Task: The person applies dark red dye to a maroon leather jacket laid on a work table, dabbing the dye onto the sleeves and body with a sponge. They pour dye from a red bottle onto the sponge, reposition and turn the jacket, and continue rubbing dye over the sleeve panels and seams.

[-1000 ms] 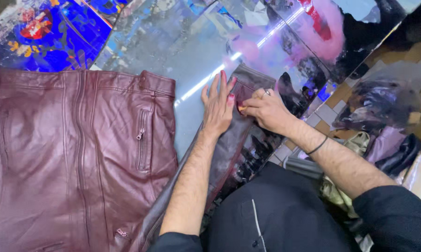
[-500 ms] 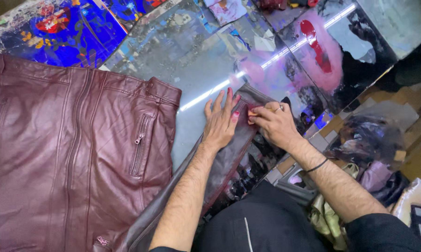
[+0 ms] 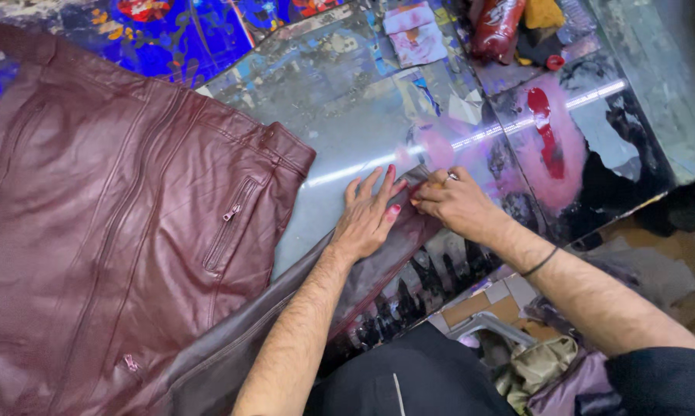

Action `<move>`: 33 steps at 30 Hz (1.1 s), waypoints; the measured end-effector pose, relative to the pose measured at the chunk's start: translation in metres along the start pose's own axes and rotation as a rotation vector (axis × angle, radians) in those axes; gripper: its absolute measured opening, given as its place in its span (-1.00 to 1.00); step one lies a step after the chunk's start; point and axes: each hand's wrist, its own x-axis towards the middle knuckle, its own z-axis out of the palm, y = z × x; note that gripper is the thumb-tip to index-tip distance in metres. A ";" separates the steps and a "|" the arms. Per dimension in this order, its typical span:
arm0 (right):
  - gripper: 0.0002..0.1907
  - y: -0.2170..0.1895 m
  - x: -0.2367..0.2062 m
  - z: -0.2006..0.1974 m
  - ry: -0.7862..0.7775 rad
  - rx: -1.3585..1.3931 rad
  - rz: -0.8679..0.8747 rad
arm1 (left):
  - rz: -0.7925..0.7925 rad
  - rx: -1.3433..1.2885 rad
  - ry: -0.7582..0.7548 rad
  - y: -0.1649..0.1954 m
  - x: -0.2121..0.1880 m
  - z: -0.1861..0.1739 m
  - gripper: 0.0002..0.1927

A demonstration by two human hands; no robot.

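Note:
A dark red leather jacket (image 3: 108,231) lies spread on a glossy paint-stained table (image 3: 347,131), zip pocket facing up. One sleeve (image 3: 378,266) stretches out to the right along the table's near edge. My left hand (image 3: 369,216) lies flat on this sleeve near its cuff, fingers spread, their tips stained red. My right hand (image 3: 451,202) is right beside it, fingertips pinched on the cuff end of the sleeve. A dark band circles my right wrist.
A red bottle (image 3: 497,27) and dark and yellow rags sit at the table's far side, beside a pink-stained cloth (image 3: 417,35). A red smear (image 3: 544,127) marks the table on the right. Below the near edge lie bags and fabric scraps (image 3: 540,366) on the floor.
The view has shifted, so jacket and hands sit lower and further left in frame. Both hands stay on the sleeve end, the right one still working at the cuff.

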 end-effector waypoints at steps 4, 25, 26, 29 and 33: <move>-0.70 0.019 -0.004 -0.011 -0.177 0.049 -0.134 | -0.014 0.012 0.003 0.000 0.001 -0.001 -0.20; -0.60 0.032 -0.030 -0.041 0.215 0.275 0.010 | -0.254 0.347 0.198 0.068 -0.019 0.025 -0.21; -0.58 0.031 -0.029 -0.039 0.268 0.271 0.022 | -0.366 0.270 0.242 0.075 -0.023 0.032 -0.21; -0.52 0.029 -0.020 -0.027 0.335 0.184 -0.033 | -0.483 0.184 0.224 0.083 -0.032 0.045 -0.01; -0.58 0.031 0.006 -0.001 0.228 0.121 -0.379 | -0.363 0.277 0.312 0.075 -0.039 0.048 0.09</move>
